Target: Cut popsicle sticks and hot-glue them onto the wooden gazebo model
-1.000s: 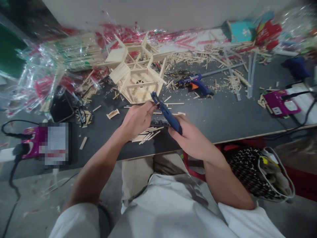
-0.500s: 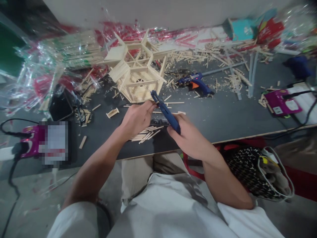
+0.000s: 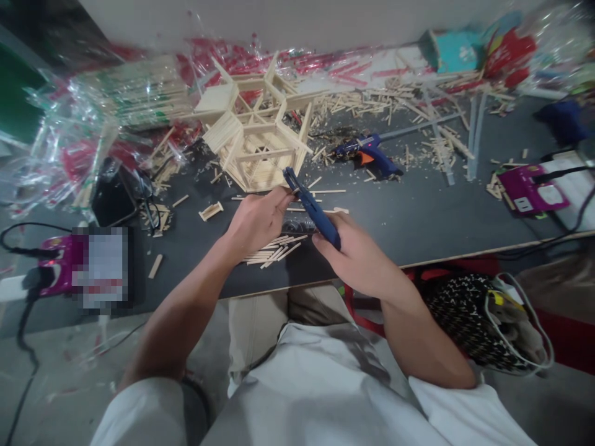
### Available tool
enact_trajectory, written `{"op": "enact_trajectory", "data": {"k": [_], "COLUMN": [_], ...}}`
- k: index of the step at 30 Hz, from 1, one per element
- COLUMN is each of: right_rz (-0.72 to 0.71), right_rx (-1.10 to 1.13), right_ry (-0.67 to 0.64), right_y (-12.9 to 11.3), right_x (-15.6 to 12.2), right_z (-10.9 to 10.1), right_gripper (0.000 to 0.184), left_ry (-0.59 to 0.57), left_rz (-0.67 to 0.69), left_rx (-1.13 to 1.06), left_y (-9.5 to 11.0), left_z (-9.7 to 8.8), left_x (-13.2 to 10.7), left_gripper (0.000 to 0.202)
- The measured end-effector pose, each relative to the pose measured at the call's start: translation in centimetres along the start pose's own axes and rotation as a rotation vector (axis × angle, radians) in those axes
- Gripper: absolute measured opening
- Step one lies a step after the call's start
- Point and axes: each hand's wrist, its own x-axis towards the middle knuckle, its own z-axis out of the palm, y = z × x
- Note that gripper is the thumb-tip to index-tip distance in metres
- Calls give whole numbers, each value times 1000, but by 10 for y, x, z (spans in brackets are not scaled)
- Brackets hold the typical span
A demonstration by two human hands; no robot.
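Observation:
In my right hand is a blue-handled cutter, its head pointing up and left. My left hand is closed in a pinch right at the cutter's head; what its fingertips hold is too small to make out. A pale wooden model of hexagonal frames stands just beyond both hands. Below my left hand lies a loose bundle of thin wooden sticks. More single sticks lie between the model and my hands, and a small wooden piece shaped like an I rests to the left.
A blue glue gun lies right of the model among wood offcuts. Plastic-wrapped stick packs fill the back left. A phone-like device and purple power adapters with cables sit toward the sides. A patterned bag hangs below the right edge.
Both hands and the cutter keep nearly the same place; the cutter's head is very slightly higher. Nothing else has visibly moved.

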Motion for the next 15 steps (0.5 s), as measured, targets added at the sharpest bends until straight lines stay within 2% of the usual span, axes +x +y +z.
{"op": "enact_trajectory", "data": {"k": [9,15], "right_rz": [17,58], "right_rx": [-19,-78], "right_ry": [20,69], "right_y": [1,6], "right_x": [0,1], "right_z": [4,10], "right_gripper": [22,56], "left_ry": [50,33], "left_rz": [52,38], "left_rx": [19,41], "left_y": [1,2], "left_z": [2,0], "left_x": [0,0], "left_gripper": [30,29]}}
